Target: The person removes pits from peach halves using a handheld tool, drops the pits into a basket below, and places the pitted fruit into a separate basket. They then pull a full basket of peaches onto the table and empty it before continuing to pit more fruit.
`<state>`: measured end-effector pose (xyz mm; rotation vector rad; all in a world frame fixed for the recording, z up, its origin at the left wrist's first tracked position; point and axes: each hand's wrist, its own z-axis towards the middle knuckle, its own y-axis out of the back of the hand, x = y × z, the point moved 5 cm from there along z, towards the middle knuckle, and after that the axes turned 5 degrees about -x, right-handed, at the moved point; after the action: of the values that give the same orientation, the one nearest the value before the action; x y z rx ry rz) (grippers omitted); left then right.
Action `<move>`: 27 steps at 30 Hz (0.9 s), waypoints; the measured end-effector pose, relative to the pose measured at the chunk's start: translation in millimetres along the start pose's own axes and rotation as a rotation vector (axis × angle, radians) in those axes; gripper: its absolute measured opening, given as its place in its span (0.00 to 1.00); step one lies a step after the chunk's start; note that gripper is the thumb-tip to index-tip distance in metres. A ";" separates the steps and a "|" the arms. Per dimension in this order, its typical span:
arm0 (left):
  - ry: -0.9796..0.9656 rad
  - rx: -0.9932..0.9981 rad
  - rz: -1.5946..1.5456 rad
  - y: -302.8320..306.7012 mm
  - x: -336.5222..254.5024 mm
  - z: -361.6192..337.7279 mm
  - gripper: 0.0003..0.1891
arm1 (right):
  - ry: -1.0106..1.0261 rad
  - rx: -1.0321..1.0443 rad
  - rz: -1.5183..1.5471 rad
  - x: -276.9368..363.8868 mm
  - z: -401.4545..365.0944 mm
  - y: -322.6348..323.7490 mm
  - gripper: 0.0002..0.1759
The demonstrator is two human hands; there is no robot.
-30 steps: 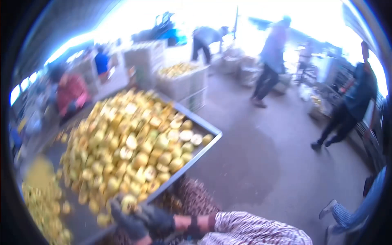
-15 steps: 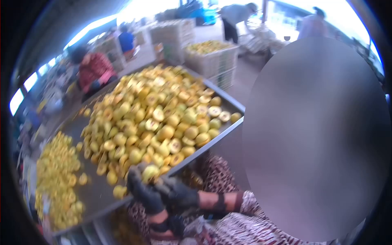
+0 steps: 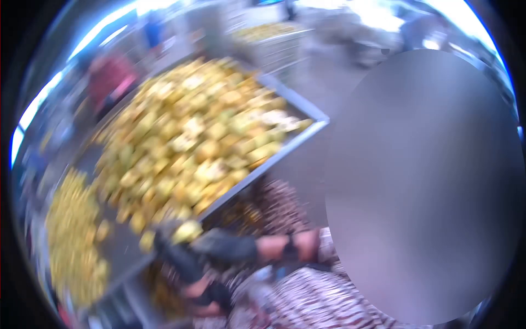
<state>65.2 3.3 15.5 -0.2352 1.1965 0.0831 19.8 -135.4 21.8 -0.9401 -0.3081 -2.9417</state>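
My left hand [image 3: 178,256], in a dark glove, is closed around a yellow fruit [image 3: 187,231] at the near edge of a metal tray table [image 3: 123,247]. My right hand [image 3: 227,245], also gloved, is beside it, fingers curled close to the fruit. Motion blur hides its fingertips and anything held in them. Beyond both hands rises a large heap of halved yellow fruit [image 3: 181,142], some with pale cut faces and dark cores. A second pile of smaller yellow pieces [image 3: 74,236] lies on the tray's left side.
The tray's raised metal rim [image 3: 266,167] runs along the right. Behind it stands a white crate [image 3: 279,52] filled with yellow fruit. A person in red [image 3: 112,79] sits across the tray. A grey blurred oval [image 3: 424,186] covers the right of the view.
The view has shifted and become blurred, so the tray, heap and hands appear higher or further left. The fruit remains at my left hand.
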 end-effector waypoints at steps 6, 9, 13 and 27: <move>-0.209 -0.101 0.159 -28.6 -56.6 0.1 0.21 | -0.821 0.038 0.773 -0.2 12.1 -3.1 0.14; -0.155 0.120 0.095 -37.4 -58.2 0.2 0.18 | -1.007 0.112 1.011 1.1 11.0 1.7 0.15; -1.200 0.061 0.633 -62.9 -125.0 -23.1 0.21 | -0.753 0.208 0.634 13.9 17.7 -3.1 0.13; -0.030 -0.459 0.702 240.4 -17.7 44.3 0.17 | -0.638 0.647 -0.389 -56.1 -71.5 -7.8 0.12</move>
<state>53.8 248.2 14.3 -0.2024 1.1724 0.9769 24.1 -143.4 -68.9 -1.7837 -1.4874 -2.3939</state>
